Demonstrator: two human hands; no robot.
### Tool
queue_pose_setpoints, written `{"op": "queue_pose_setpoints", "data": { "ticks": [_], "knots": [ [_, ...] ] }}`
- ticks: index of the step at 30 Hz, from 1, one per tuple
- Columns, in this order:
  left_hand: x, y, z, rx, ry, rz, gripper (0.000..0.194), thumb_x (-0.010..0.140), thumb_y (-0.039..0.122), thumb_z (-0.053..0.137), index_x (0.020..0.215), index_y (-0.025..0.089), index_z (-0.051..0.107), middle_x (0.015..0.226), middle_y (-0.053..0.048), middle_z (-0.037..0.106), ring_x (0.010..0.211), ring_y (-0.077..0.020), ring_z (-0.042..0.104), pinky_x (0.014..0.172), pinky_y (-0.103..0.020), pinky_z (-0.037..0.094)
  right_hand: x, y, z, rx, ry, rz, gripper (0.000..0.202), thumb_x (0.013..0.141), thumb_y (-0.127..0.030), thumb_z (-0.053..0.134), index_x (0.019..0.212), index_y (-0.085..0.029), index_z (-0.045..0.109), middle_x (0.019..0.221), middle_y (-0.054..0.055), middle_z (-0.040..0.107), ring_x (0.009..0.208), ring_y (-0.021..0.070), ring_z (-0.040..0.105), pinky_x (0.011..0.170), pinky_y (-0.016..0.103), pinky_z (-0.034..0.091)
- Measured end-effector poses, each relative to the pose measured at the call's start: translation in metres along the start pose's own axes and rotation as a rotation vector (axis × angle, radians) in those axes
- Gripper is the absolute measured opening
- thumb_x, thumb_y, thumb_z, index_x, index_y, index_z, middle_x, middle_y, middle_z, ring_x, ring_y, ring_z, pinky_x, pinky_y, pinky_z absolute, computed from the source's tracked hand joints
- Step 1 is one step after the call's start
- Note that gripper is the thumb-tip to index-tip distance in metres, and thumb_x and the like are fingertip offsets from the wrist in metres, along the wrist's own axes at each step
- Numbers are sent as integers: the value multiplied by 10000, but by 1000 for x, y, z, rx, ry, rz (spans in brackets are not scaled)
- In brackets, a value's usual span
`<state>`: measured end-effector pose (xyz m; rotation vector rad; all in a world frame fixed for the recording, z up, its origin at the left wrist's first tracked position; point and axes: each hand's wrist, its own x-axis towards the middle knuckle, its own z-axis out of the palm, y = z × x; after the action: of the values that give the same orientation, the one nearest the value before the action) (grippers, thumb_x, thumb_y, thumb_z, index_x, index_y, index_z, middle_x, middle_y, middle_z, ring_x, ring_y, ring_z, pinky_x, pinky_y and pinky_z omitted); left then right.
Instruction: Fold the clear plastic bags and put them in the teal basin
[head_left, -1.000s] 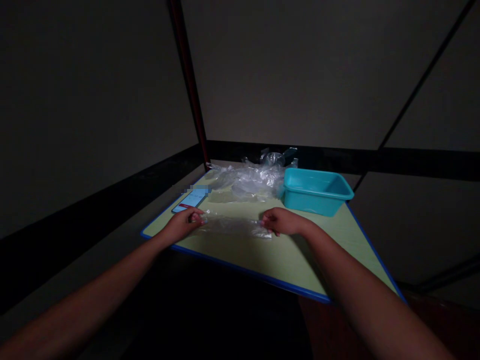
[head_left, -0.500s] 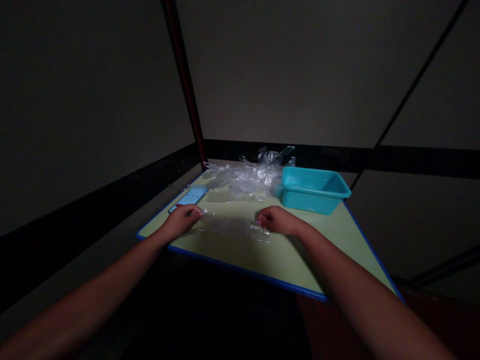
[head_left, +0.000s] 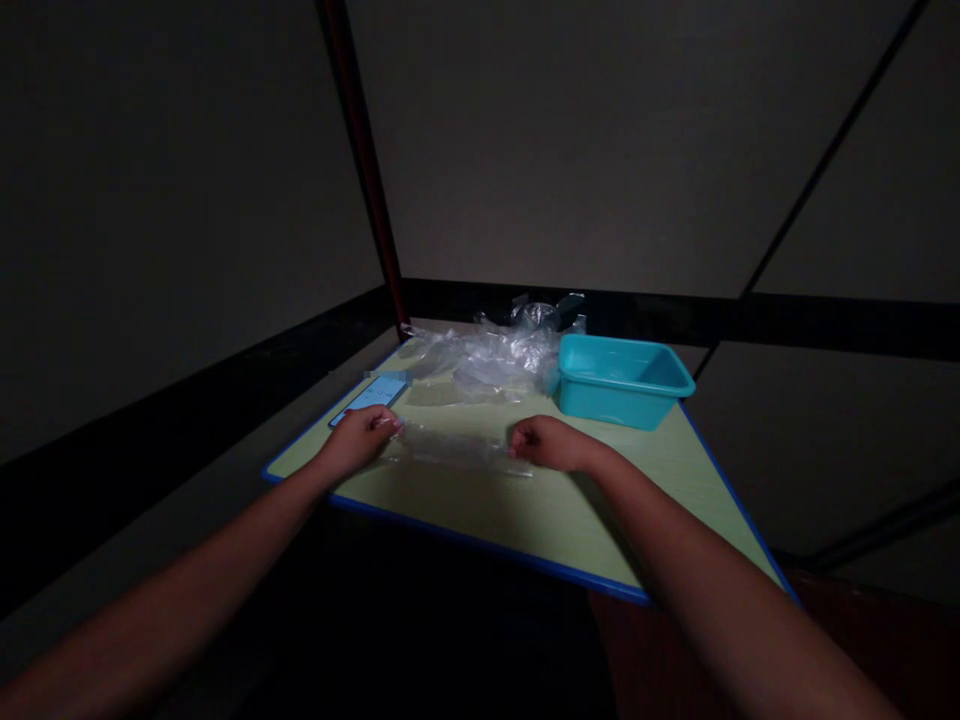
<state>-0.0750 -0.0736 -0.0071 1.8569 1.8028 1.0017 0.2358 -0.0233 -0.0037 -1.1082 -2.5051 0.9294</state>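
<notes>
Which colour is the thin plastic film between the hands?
The thin plastic film is clear and colourless (head view).

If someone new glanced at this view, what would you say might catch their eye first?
Probably the bright turquoise tub, standing on the right side of the pale table. Next might come the shiny heap of clear plastic at the far side, left of the tub. Nearer, the left hand and right hand hold a clear plastic piece between them.
</notes>
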Motion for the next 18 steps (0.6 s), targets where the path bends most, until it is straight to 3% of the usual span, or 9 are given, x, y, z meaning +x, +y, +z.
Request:
{"op": "queue_pose_setpoints", "data": {
  "ticks": [8, 13, 18],
  "knots": [
    [-1, 8, 5, 38, 21, 17, 266, 732, 432, 515, 635, 186, 547, 534, 22, 493, 516, -133, 436, 494, -240, 306, 2, 3, 4, -75, 37, -21, 93, 746, -145, 552, 673, -128, 606, 659, 4, 608, 609, 96, 477, 586, 207, 338],
    [1, 11, 8, 7, 55, 45, 268, 738, 430, 515, 632, 185, 540, 553, 16, 496, 545, -141, 452, 516, -249, 323, 1, -2, 4, -111, 62, 28, 174, 809, -281, 565, 718, -137, 597, 643, -4, 571, 593, 97, 453, 554, 210, 310],
    [0, 7, 13, -204, 82, 31, 264, 713, 443, 565, 680, 182, 553, 572, 20, 501, 532, -129, 444, 497, -239, 314, -2, -10, 5, -229, 33, 61, 198, 740, -343, 672, 743, -157, 606, 687, 8, 590, 636, 112, 481, 572, 215, 311]
  ]
}}
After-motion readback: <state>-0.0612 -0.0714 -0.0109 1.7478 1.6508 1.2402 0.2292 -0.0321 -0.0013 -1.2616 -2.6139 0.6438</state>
